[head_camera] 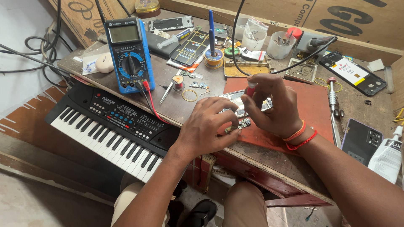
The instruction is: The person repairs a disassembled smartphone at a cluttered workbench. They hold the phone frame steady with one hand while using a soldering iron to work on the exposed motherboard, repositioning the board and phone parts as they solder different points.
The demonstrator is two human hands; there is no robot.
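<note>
My left hand (pixel 208 126) rests on the front of the red work mat (pixel 311 109) and pinches a small circuit board (pixel 240 125) between its fingertips. My right hand (pixel 275 105) grips a thin red-handled screwdriver (pixel 250 90) upright, its tip pointing down at the board. Behind both hands lies an opened phone body (pixel 235 98), partly hidden by the fingers. Red thread bands circle my right wrist.
A blue multimeter (pixel 129 52) with red and black leads stands at the left. A black keyboard (pixel 113 126) sits below the bench edge. Solder spool (pixel 213 56), tweezers (pixel 166 92), plastic cups (pixel 281 44), phone parts, a dark phone back (pixel 361 141), a white bottle (pixel 387 157) and a screwdriver (pixel 333 101) crowd the bench.
</note>
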